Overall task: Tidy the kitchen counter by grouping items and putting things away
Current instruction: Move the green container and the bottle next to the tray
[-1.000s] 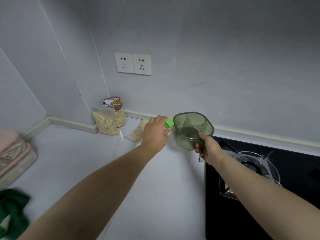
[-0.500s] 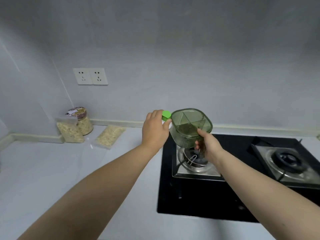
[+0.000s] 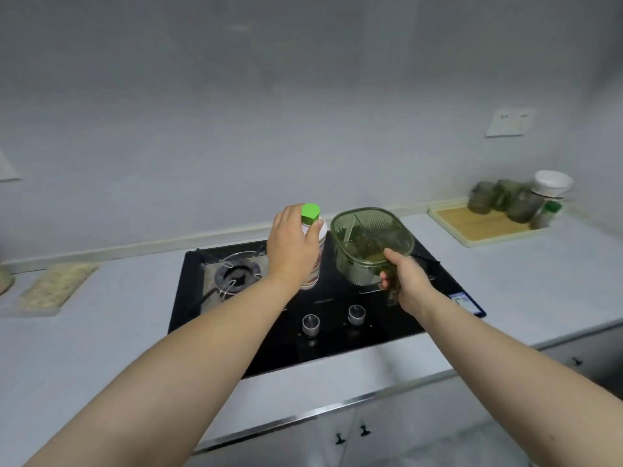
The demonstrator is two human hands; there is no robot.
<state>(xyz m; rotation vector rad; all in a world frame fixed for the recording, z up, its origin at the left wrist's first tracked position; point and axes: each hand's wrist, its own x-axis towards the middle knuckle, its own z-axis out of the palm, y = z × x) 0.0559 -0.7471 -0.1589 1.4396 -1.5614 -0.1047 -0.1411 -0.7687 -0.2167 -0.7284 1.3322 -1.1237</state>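
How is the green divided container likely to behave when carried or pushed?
The green container looks like thin, see-through plastic: probably stiff and light. Its wide, squat shape should resist tipping. The right hand grips only one side, so it may swing.

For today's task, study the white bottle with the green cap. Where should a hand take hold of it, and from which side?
Wrap the round body just under the green cap, coming from the near side, as the left hand does. The bottle is tall and upright, so a side wrap steadies it; the green container crowds its right.
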